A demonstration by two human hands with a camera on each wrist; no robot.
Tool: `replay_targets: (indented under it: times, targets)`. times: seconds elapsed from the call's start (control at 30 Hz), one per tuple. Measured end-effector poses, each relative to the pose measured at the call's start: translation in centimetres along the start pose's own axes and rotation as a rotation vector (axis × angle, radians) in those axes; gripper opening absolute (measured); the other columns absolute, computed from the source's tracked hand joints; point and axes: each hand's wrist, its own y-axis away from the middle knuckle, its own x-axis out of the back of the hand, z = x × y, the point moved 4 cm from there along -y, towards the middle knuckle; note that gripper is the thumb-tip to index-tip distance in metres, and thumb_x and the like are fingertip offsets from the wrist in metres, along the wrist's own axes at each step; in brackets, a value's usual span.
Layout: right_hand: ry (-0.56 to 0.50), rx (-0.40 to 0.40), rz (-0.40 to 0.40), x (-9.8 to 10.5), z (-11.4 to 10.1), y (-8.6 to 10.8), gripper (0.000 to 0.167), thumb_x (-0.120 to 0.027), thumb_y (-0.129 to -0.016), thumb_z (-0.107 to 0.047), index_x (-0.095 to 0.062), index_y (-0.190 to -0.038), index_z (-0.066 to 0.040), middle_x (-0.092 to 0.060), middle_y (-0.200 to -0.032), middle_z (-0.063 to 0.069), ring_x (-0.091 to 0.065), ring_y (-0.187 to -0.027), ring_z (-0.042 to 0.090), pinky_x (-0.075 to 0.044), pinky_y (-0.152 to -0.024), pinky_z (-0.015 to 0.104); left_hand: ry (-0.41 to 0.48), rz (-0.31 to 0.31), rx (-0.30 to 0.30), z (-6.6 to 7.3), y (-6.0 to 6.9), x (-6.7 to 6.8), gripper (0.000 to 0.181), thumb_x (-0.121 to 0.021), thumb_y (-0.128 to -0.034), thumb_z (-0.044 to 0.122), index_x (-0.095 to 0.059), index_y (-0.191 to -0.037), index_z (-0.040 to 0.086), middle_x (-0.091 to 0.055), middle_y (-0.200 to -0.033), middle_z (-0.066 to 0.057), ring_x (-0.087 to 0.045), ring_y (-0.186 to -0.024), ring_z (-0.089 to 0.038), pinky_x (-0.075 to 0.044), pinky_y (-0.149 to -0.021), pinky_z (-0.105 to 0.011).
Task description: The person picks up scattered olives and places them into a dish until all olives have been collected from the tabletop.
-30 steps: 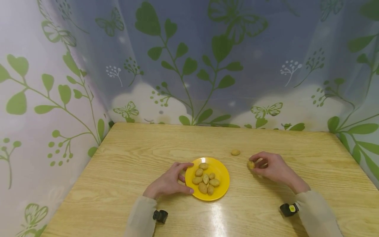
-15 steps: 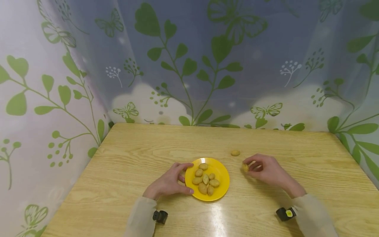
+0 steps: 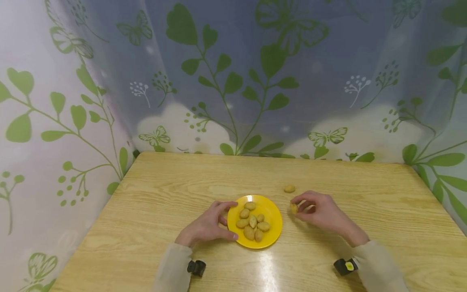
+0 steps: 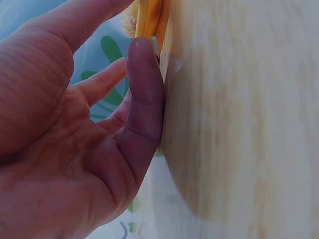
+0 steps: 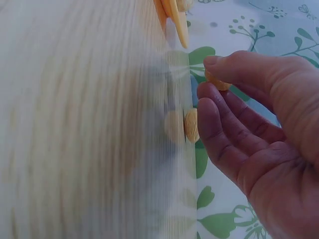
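A round yellow plate (image 3: 271, 235) lies on the table, bearing several tan oval nuts (image 3: 249, 232) with a rough, shell-like surface. My left hand (image 3: 206, 225) holds the plate at its left rim, thumb and index finger spread over the edge. In the left wrist view, the little finger sits close to the tabletop. Just right of the plate, my right hand (image 3: 319, 213) pinches one tan nut (image 3: 293, 208) between thumb and fingertips. The right wrist view shows this nut (image 5: 218, 81) partly hidden by the fingers. Behind the hand, another loose nut (image 3: 289, 189) lies on the table.
The wooden table (image 3: 146, 194) ends at the back and left against a curtain (image 3: 233, 81) printed with leaves and butterflies. Black cameras (image 3: 197, 268) are strapped to both wrists.
My right hand has moved left toward the plate, carrying the pinched nut. The left hand, the plate and the loose nut stay where they were.
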Motion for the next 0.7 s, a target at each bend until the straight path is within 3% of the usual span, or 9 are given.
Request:
replay_targets:
  times: [0.7]
  targets:
    - [-0.025,0.042,-0.010,-2.6,-1.2,-1.8,0.027,-0.082,-0.085,-0.010,-0.075,-0.112,-0.009,-0.074,-0.107,0.008,-0.071,-0.087,0.011,-0.059,-0.072,0.025,-0.009,-0.005,0.000,0.1,0.1,0.0,0.087,-0.089,-0.0798,0.030,-0.044,-0.154,0.025,-0.042,-0.146,-0.009,-0.058,-0.103,-0.016,-0.049,-0.088,-0.036]
